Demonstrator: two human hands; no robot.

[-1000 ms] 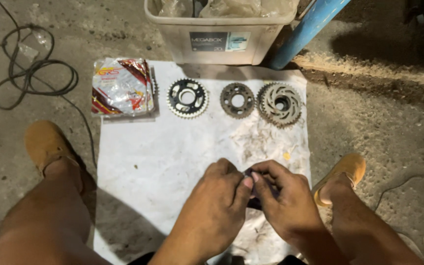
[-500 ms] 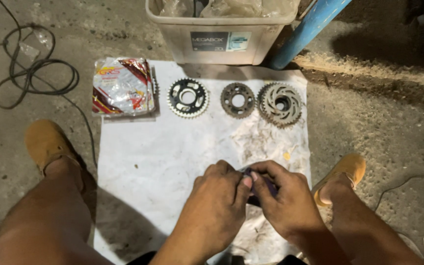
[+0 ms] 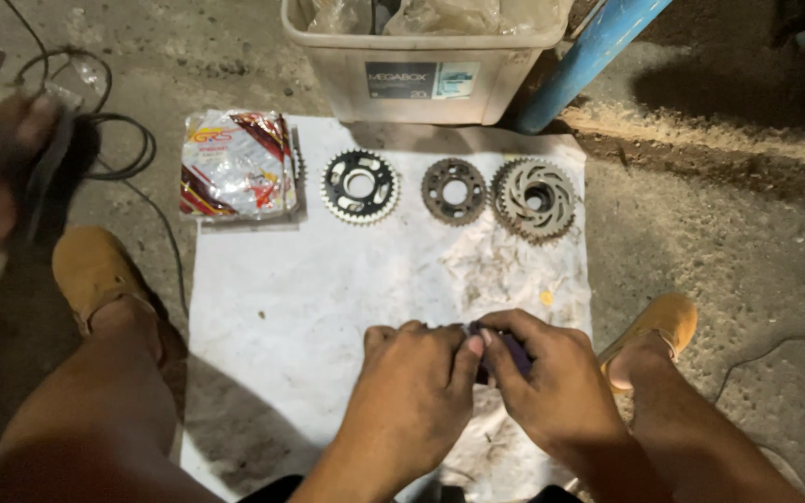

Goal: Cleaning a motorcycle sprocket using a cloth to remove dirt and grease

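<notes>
Your left hand (image 3: 412, 396) and right hand (image 3: 552, 391) meet over the near end of the white sheet (image 3: 272, 307), fingertips pressed together. Both pinch a small dark piece (image 3: 514, 352); only a purplish-black edge shows between your right thumb and fingers, so its shape cannot be told. Each hand is curled tight around it, knuckles up, and the two hands touch at the thumbs.

Taking the sheet as landmark:
- Far edge, middle: black sprocket (image 3: 359, 186), lying flat, teeth all round.
- Just right of that: smaller rusty-brown sprocket (image 3: 453, 191), flat, apart from the black one.
- Far right corner: grey stacked sprocket (image 3: 535, 198), its rim touching or nearly touching the brown one.
- Far left corner: shiny red-and-silver packet (image 3: 237, 166), partly overhanging the sheet's edge.
- Beyond the far edge: beige plastic tub (image 3: 416, 70) with crumpled plastic bags inside; blue pole (image 3: 589, 58) leaning just right of it.
- Left of the sheet, on the concrete: black cable (image 3: 123, 149) in loops.
- Your tan shoes flank it: left shoe (image 3: 95, 270) off the left edge, right shoe (image 3: 659, 326) at the right edge.

Sheet's right part is smudged with grime.
</notes>
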